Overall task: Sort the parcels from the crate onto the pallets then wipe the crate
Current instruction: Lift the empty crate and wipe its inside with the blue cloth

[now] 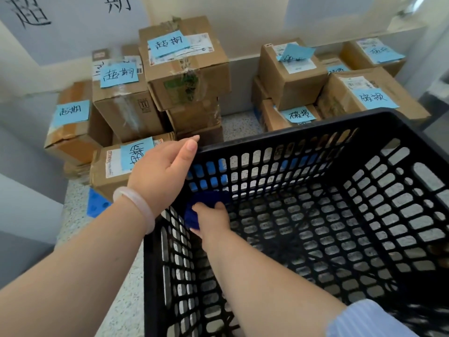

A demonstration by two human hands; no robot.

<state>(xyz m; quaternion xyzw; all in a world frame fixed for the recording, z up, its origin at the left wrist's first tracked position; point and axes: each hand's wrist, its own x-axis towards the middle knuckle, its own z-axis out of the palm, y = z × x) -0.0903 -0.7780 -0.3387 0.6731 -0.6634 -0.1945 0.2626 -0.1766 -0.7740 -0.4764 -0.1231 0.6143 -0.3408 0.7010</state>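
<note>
Reaching down into the black crate [291, 135], our right hand [211, 216] has its fingers curled around a dark blue cloth [192, 216] and holds it against the inside of the left wall, low down near the crate's floor. A pale striped sleeve [364, 319] covers that arm at the bottom edge of the view. We see no parcels inside the crate, only its slotted walls and base, with the speckled floor [239, 122] showing through.

A little farther out, our left hand [160, 171] grips the crate's rim at its far left corner, thumb laid along the top edge and fingers bent over the wall. A white bangle [136, 203] sits on that wrist.

Beyond the crate, the parcels stand in two groups, well apart. The left stack [194, 79] rests on a blue pallet [97, 206], of which one corner shows. The right group [291, 79] is partly hidden behind the crate's rim. Each box carries a blue note [167, 43] with handwritten characters. On the wall behind hang white sheets [73, 25] with large brushed characters.
</note>
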